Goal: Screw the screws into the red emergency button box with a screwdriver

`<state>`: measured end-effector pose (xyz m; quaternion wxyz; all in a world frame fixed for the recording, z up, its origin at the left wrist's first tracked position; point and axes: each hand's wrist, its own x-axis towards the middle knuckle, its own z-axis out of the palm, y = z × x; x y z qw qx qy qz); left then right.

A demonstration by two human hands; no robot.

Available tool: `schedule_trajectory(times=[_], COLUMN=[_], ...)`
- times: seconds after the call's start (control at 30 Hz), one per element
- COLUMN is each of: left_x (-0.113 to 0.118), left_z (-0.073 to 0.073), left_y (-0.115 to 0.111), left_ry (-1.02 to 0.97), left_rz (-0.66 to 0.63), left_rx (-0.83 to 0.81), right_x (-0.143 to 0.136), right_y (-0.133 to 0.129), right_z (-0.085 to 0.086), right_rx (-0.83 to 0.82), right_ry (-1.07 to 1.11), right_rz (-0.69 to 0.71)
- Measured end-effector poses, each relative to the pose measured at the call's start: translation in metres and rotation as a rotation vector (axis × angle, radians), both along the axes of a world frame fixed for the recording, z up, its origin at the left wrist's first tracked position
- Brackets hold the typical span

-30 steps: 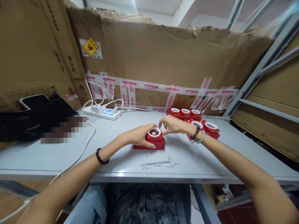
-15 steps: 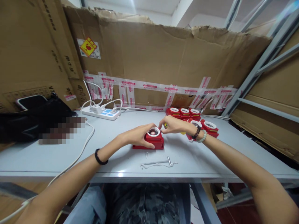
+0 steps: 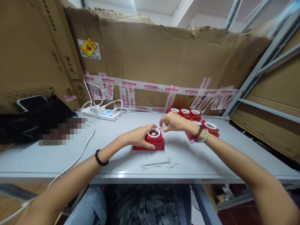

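Grey table [image 3: 201, 162] — left hand [image 3: 138, 136] grips red unit [image 3: 153, 142], right hand [image 3: 174, 122] raised.

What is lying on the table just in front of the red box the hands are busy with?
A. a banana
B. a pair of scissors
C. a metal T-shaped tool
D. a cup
C, a thin metal T-shaped tool lies flat on the grey table, just nearer the camera than the red box that the left hand steadies.

White power strip [image 3: 101, 113], black bag [image 3: 35, 120], phone [image 3: 31, 102], cardboard wall [image 3: 164, 62]
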<state>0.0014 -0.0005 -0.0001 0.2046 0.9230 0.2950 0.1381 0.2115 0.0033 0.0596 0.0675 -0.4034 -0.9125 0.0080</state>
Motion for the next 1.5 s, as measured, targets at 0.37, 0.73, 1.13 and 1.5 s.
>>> schedule_trajectory(times=[0.37, 0.73, 1.13, 1.5], left_x=[-0.001, -0.007, -0.023, -0.002], left_z=[-0.004, -0.001, -0.015, -0.029], left_y=[0.001, -0.003, -0.071, -0.074], left_ry=[-0.068, -0.03, 0.114, 0.139], left_rz=[-0.026, 0.018, 0.129, -0.029], left_rx=[0.022, 0.16, 0.333, 0.214], right_x=[-0.017, -0.022, -0.004, -0.001], right_y=[-0.086, -0.087, -0.089, -0.092], right_z=[-0.03, -0.044, -0.051, -0.043], right_rx=[-0.118, -0.1, -0.081, -0.087], right_ry=[-0.01, -0.168, -0.152, -0.192], right_rz=[-0.065, -0.008, 0.019, -0.019])
